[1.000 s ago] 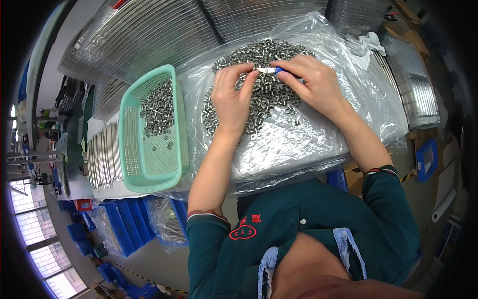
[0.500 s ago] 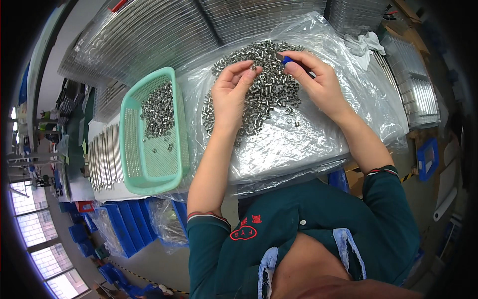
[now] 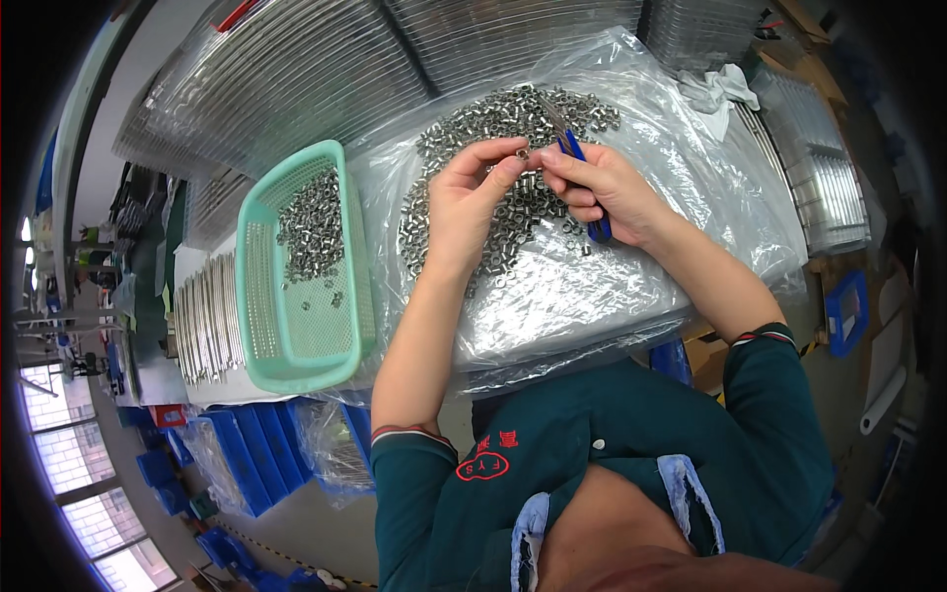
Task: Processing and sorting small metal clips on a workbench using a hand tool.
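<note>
Between the thumb and forefinger of my left hand (image 3: 473, 197) is a small metal ring (image 3: 522, 155). My right hand (image 3: 617, 192) is closed round blue-handled long-nose pliers (image 3: 571, 144), their slim metal tip pointing away from me and up to the left. The right fingertips come close to the ring; I cannot tell whether they touch it. Under and beyond both hands spreads a heap of small metal rings (image 3: 508, 113) on clear plastic sheeting (image 3: 592, 286). On the left, a light green mesh basket (image 3: 357, 286) holds more of these small rings.
Bundled metal rods (image 3: 207, 321) lie left of the basket. Stacked clear plastic trays (image 3: 286, 79) line the far side, with more trays (image 3: 824, 187) at the right. A white cloth (image 3: 718, 91) lies at the far right. Blue bins (image 3: 247, 454) stand below the table's left side.
The pliers have turned in my right hand, so the tip and both ends of the blue handles now show. My right hand has come nearer, and my left hand has shifted slightly right.
</note>
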Demonstrator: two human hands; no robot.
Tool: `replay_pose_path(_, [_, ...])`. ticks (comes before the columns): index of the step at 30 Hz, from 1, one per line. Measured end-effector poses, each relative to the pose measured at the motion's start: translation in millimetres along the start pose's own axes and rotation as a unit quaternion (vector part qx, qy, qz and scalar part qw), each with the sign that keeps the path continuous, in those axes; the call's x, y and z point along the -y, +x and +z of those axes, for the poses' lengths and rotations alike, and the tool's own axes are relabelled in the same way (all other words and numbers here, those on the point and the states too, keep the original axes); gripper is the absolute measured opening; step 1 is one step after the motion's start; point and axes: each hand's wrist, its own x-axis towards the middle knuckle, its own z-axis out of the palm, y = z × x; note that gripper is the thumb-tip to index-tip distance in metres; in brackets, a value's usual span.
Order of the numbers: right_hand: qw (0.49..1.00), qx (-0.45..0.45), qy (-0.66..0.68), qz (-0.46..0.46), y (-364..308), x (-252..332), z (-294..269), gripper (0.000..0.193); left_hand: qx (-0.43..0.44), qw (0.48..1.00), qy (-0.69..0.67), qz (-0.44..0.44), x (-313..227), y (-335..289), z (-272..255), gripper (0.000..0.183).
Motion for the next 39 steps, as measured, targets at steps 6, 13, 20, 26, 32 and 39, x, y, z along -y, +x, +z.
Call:
replay_pose_path(6, [1.0, 0.007, 0.019, 0.012, 2.1, -0.6, -1.7, 0.02, 0.01, 0.996, 0.059, 0.07, 10.1, 1.2, -1.3, 0.017])
replay_pose_path(13, [0.996, 0.011, 0.078, 0.039, 6.1, -4.6, -7.9, 0.016, 0.014, 0.978, 0.167, 0.124, 10.5, 1.0, 0.7, 0.016])
replay_pose_path(20, [0.999, -0.008, 0.03, 0.009, 4.6, -1.2, -4.8, 0.021, -0.02, 0.978, 0.171, 0.122, 11.3, 1.1, 4.8, 0.023])
replay_pose_path(26, [0.998, 0.011, 0.054, 0.024, 5.4, -1.2, -6.9, 0.022, -0.029, 0.974, 0.19, 0.123, 12.2, 0.4, 3.6, 0.023])
replay_pose_path(32, [0.993, 0.024, 0.104, 0.051, 7.2, -3.1, -10.5, 0.014, -0.031, 0.955, 0.246, 0.162, 9.7, -0.9, 5.6, 0.02])
replay_pose_path(39, [0.998, 0.017, 0.044, 0.038, 6.1, -1.2, -11.3, 0.019, -0.039, 0.923, 0.298, 0.24, 9.9, 1.3, 5.4, 0.014])
